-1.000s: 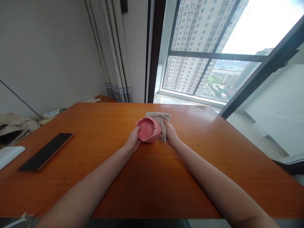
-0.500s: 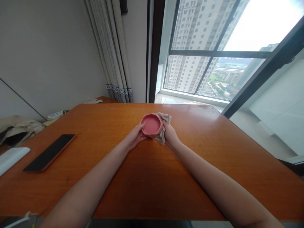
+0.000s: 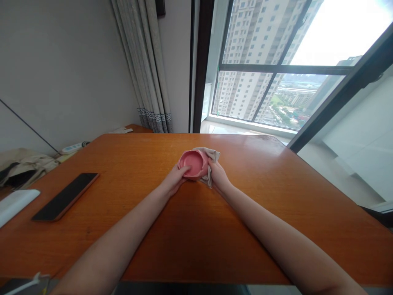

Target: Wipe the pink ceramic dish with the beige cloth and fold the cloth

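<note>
A small, round pink bowl (image 3: 196,162) is held tilted over the middle of the table, its hollow side facing me. My left hand (image 3: 175,178) grips its lower left edge, the thumb reaching over the rim onto the inside and the other fingers underneath. On the opposite side my right hand (image 3: 220,175) is closed on a crumpled beige-grey cloth (image 3: 214,154), which is pressed against the bowl's right edge. Part of the cloth hangs below the bowl. The fingers behind the bowl and cloth are hidden.
The wooden table (image 3: 147,155) carries a dark, flat phone-like slab (image 3: 66,196) on the left and a white object (image 3: 18,203) at its left edge. Fabric (image 3: 27,164) and a power strip (image 3: 72,148) are beyond that edge. A curtain (image 3: 147,73) and window stand behind.
The bowl has shifted slightly left and turned. My left thumb has moved from the rim onto the inside of the bowl. My right hand keeps the cloth at the bowl's right side.
</note>
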The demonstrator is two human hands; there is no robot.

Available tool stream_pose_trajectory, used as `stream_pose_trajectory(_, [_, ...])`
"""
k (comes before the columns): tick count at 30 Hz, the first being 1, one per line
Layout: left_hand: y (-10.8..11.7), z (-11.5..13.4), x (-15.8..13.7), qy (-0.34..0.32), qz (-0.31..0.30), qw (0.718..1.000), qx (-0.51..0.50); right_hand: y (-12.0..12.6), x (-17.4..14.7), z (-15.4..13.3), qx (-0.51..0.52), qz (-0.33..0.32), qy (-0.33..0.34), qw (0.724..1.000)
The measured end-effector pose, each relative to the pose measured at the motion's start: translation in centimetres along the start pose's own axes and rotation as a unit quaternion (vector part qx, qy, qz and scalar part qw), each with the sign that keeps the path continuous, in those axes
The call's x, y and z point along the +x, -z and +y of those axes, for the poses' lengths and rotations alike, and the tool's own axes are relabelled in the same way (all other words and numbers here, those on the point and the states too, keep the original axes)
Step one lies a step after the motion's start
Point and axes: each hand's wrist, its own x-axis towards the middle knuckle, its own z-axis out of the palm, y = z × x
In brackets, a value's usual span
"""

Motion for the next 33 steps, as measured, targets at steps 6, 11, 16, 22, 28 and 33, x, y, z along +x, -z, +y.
stream_pose_trajectory(6, [-0.5,0.0,-0.1,0.036,0.045,0.998,-0.025,0.2,0.3,-0.4,0.002,-0.013,-0.05,0.999])
stream_pose_trajectory(11, [-0.8,0.0,0.2,-0.077,0.108,0.991,-0.033,-0.6,0.0,0.8,0.067,-0.042,-0.079,0.994])
stream_pose_trajectory(16, [-0.9,0.0,-0.6,-0.025,0.057,0.997,0.043,1.1,1.7,0.2,0.038,0.012,-0.014,0.999])
stream_pose_trajectory(22, [-1.1,-0.4,-0.6,0.003,0.056,0.998,0.002,0.6,0.9,0.0,0.006,-0.007,-0.066,0.998])
stream_pose_trajectory(28, [-1.2,-0.5,-0.4,-0.049,0.076,0.996,-0.006,0.0,0.4,0.3,0.054,0.016,-0.073,0.996])
stream_pose_trajectory(33, [-0.3,-0.8,0.2,0.002,0.106,0.993,0.047,0.8,0.9,0.2,0.006,0.024,-0.046,0.999])
